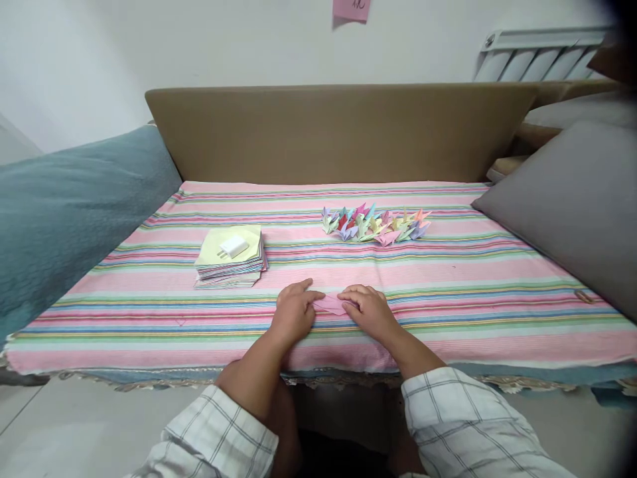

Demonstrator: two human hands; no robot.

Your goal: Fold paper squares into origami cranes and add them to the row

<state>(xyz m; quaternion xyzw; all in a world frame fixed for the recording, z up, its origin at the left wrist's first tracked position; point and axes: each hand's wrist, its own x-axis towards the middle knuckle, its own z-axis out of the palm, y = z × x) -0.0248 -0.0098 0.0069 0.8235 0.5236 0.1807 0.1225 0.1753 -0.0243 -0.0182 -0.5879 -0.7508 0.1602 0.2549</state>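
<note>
A small piece of folded pink paper [330, 305] lies on the striped cloth in front of me. My left hand [294, 312] grips its left end, one finger stretched along the paper's edge and another raised off to the side. At the other end, my right hand [369, 307] presses with bent fingers on the paper's right side. The hands partly cover both ends of it. Beyond them is a group of folded paper cranes [373, 226] in many colours. To the left sits a stack of square paper sheets [229, 269], yellow on top.
A white charger plug [233, 246] rests on the paper stack. The striped cloth [149, 318] covers the sofa seat, with a brown backrest [328, 133] behind. A teal cushion [74, 199] flanks the left, a grey pillow [572, 199] the right. Near that pillow lies a small brownish object [584, 297].
</note>
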